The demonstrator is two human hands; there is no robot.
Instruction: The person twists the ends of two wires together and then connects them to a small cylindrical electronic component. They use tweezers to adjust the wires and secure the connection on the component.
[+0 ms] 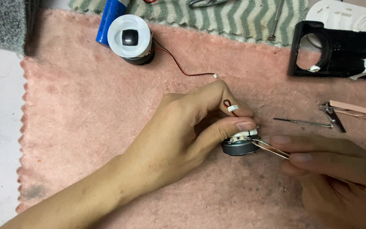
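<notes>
My left hand (191, 123) grips a small round dark speaker unit (239, 146) with a white top, holding it against the pink towel (90, 118). A red and black wire with a white connector (232, 107) loops over my left fingers. My right hand (331, 169) pinches metal tweezers (272, 149), whose tips touch the side of the speaker unit just below my left thumb.
A second round speaker (130, 39) with a white cone and red-black lead sits at the back beside a blue cylindrical cell (110, 19). A black plastic housing (335, 53) lies at the right back. A thin screwdriver (303, 123) and pink-handled nail clipper (352, 109) lie right of my hands.
</notes>
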